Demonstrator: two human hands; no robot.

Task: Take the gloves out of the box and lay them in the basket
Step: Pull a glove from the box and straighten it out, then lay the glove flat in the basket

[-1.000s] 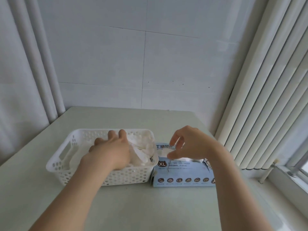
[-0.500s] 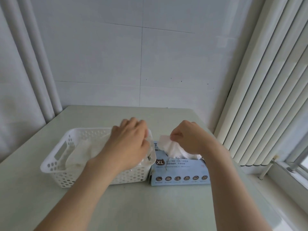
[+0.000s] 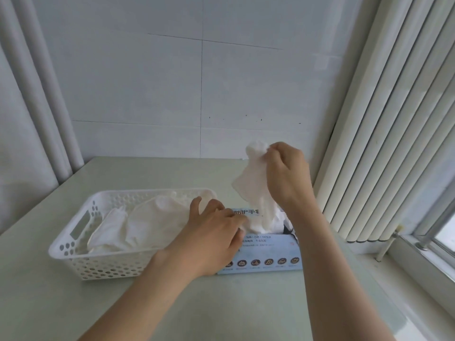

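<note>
Your right grip pinches a white glove by its upper end, raised above the blue box. The glove's lower end hangs into the box's opening. Your left grip holds nothing: its fingers are spread and press on the box's top. Just beside the box on the worktop, the white basket holds more gloves.

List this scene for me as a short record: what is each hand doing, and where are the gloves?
right hand: pinches a glove above the box, the glove's lower end at the opening
left hand: rests on the box's left end
basket: left of the box, holds white gloves
table: bears basket and box
</note>
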